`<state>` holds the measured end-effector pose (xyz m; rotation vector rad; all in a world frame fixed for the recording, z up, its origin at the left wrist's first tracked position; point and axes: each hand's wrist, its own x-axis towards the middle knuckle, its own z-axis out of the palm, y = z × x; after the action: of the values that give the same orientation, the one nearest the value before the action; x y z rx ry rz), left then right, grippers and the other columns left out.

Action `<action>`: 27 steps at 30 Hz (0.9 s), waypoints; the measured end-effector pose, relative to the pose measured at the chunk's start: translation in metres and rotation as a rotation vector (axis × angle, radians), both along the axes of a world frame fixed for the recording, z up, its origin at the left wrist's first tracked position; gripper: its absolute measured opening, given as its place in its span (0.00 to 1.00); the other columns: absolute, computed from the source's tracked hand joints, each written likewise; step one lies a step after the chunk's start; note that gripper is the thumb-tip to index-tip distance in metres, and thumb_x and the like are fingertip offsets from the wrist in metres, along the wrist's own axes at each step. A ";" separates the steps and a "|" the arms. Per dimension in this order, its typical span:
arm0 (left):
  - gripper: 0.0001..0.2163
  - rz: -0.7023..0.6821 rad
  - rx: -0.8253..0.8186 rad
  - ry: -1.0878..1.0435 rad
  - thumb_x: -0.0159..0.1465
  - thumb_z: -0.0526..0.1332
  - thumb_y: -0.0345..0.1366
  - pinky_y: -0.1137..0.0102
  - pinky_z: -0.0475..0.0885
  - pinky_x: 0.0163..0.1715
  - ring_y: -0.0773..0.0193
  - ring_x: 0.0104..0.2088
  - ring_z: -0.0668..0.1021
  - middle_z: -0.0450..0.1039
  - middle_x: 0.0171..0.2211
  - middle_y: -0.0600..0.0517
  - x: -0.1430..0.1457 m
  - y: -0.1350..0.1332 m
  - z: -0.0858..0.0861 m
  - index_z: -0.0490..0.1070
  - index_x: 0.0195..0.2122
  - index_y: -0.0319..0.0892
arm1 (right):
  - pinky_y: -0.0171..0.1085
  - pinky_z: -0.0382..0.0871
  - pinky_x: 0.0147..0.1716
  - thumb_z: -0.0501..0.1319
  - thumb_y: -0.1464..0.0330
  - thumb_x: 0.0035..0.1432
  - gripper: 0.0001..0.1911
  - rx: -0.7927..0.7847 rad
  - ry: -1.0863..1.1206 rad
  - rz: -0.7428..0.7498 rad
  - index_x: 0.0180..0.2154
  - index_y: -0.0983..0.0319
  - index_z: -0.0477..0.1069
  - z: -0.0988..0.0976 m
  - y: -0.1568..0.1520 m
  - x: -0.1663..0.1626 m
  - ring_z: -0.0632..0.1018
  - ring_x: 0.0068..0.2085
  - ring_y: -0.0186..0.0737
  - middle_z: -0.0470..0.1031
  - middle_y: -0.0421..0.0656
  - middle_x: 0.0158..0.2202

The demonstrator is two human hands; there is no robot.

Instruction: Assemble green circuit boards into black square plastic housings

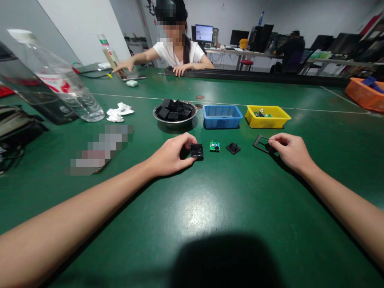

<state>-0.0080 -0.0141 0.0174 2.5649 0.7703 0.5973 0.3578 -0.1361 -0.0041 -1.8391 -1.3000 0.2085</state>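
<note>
My left hand is closed, thumb and fingers gripping a small black plastic box whose open side faces me. To its right lies a small green circuit board with a blue part on it. Beside the board is a black plastic piece with a short upright prong, touched by neither hand. My right hand pinches the right edge of a thin black rectangular frame at or just above the table.
Behind the parts stand a metal bowl of black boxes, a blue bin and a yellow bin holding circuit boards. Large bottles and crumpled tissue are at left. An orange basket sits far right. Another person sits opposite.
</note>
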 end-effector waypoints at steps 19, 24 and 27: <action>0.15 -0.022 0.009 -0.026 0.62 0.63 0.43 0.67 0.70 0.38 0.61 0.36 0.78 0.76 0.38 0.50 -0.001 0.001 -0.002 0.67 0.47 0.42 | 0.40 0.65 0.30 0.63 0.58 0.53 0.15 -0.032 0.011 0.088 0.37 0.61 0.75 -0.001 -0.004 -0.002 0.76 0.27 0.42 0.76 0.43 0.25; 0.15 -0.035 0.025 -0.020 0.62 0.63 0.43 0.68 0.70 0.38 0.60 0.36 0.78 0.76 0.37 0.50 -0.001 0.002 -0.003 0.68 0.47 0.42 | 0.40 0.64 0.31 0.63 0.56 0.52 0.16 -0.083 -0.041 0.123 0.35 0.61 0.77 0.006 -0.006 -0.006 0.74 0.27 0.42 0.77 0.43 0.25; 0.15 -0.041 0.025 -0.021 0.62 0.63 0.42 0.68 0.70 0.38 0.60 0.36 0.78 0.76 0.38 0.51 -0.001 0.003 -0.003 0.68 0.47 0.42 | 0.40 0.63 0.30 0.63 0.55 0.52 0.16 -0.107 -0.075 0.128 0.34 0.61 0.77 0.010 -0.007 -0.009 0.73 0.26 0.41 0.75 0.42 0.24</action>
<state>-0.0089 -0.0116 0.0142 2.5861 0.7054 0.6239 0.3483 -0.1429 0.0054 -1.8698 -1.4863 0.2846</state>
